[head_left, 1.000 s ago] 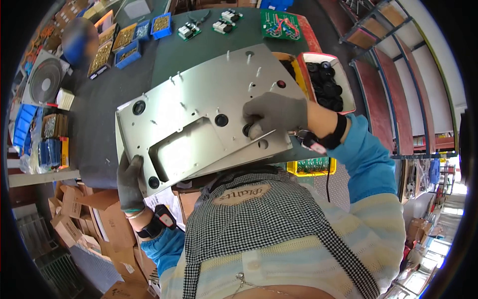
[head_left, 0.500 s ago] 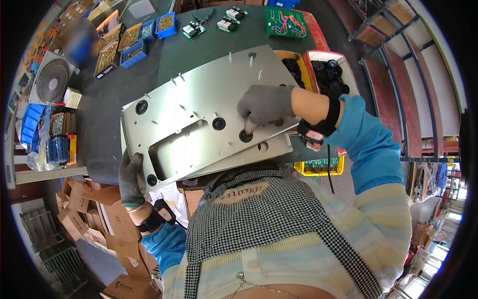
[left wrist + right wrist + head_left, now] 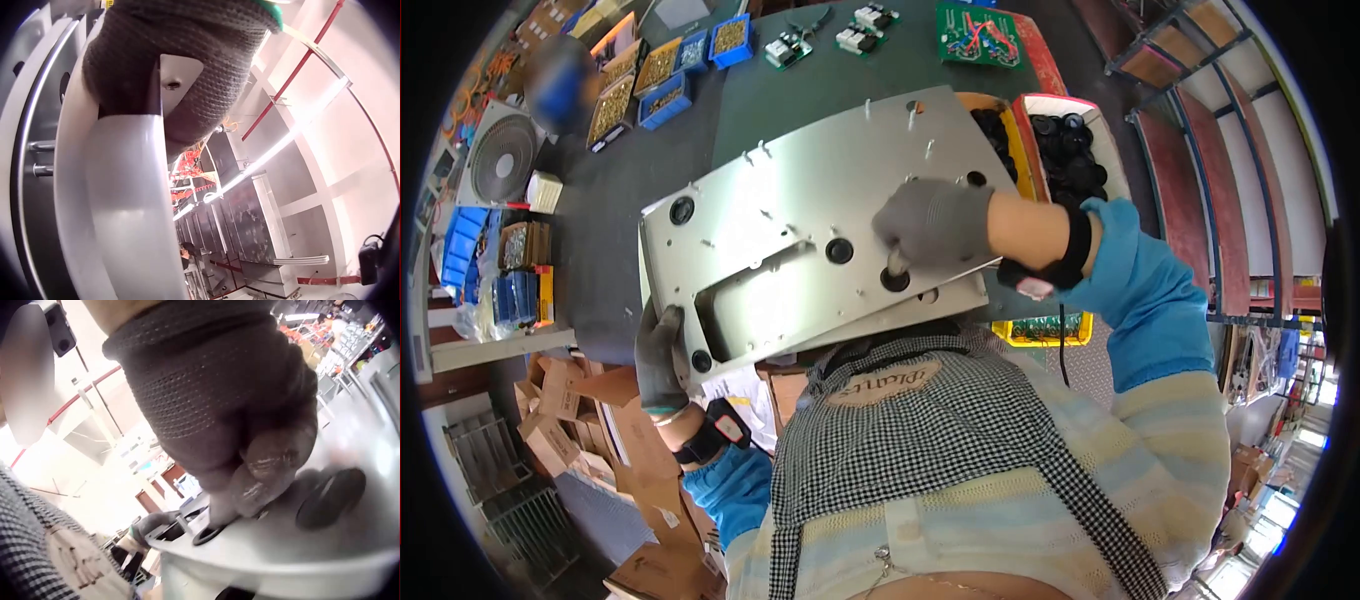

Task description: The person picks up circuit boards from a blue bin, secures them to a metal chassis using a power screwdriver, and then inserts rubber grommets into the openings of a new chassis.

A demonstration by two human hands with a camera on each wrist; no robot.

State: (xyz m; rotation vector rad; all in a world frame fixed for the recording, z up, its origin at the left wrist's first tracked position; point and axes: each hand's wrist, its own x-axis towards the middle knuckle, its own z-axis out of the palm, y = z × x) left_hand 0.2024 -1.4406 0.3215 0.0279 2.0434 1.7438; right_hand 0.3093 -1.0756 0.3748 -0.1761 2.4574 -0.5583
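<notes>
A silver metal panel (image 3: 840, 140) with upright studs (image 3: 750, 155), a rectangular cut-out and several black rubber grommets (image 3: 838, 250) lies tilted in front of the person, over a second metal sheet (image 3: 968, 294). The gloved left hand (image 3: 662, 358) grips the panel's near left corner; in the left wrist view its glove (image 3: 212, 37) wraps the metal edge. With fingers curled, the gloved right hand (image 3: 935, 222) has its thumb at a black grommet (image 3: 894, 282) near the panel's front edge. Curled fingers (image 3: 269, 456) hide part of that grommet in the right wrist view.
A white box of black round parts (image 3: 1068, 150) and a yellow bin (image 3: 1020, 165) stand right of the panel. Circuit boards (image 3: 980, 38) and pliers (image 3: 808, 22) lie behind it. Small-parts bins (image 3: 665, 102) stand back left; a yellow tray (image 3: 1045, 330) sits near right.
The right hand has shifted slightly left and its thumb has come down at the grommet, which shows more fully. The panel's front right edge sits lower over the sheet beneath. The left hand keeps its grip.
</notes>
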